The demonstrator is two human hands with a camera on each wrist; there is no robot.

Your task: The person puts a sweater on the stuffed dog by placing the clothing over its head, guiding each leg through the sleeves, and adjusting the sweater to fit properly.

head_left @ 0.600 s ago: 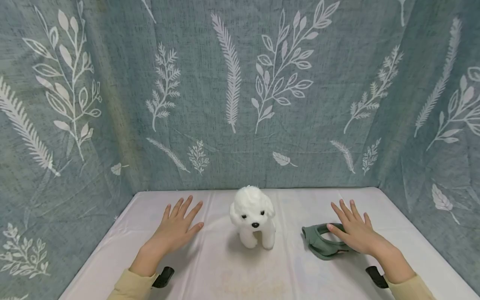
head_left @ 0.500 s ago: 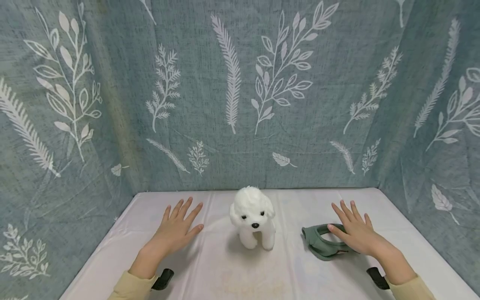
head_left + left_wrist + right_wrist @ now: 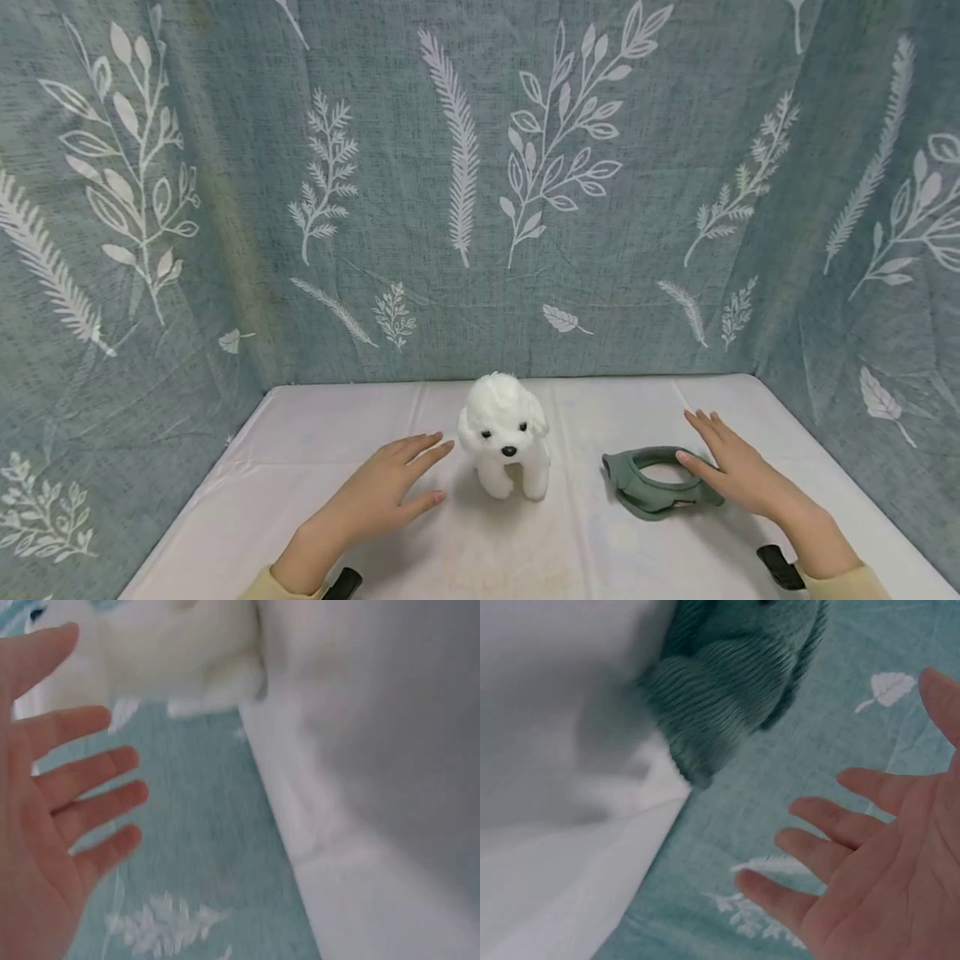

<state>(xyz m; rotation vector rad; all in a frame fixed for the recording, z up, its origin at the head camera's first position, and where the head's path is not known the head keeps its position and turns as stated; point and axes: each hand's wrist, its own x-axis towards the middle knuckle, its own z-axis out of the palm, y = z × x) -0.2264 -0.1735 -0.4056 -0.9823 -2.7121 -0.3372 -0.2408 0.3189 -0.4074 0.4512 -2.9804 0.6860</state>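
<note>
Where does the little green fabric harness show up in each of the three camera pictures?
Head view: the green harness lies on the white table cover, right of the white toy dog, by the right hand.
Left wrist view: not in it.
Right wrist view: the harness fills the top centre, ribbed and close.
Shared landmark: the teal leaf-print curtain, seen in all three.

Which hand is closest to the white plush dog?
The left hand: its fingertips reach almost to the white plush dog, while the right hand is by the green fabric harness.
</note>
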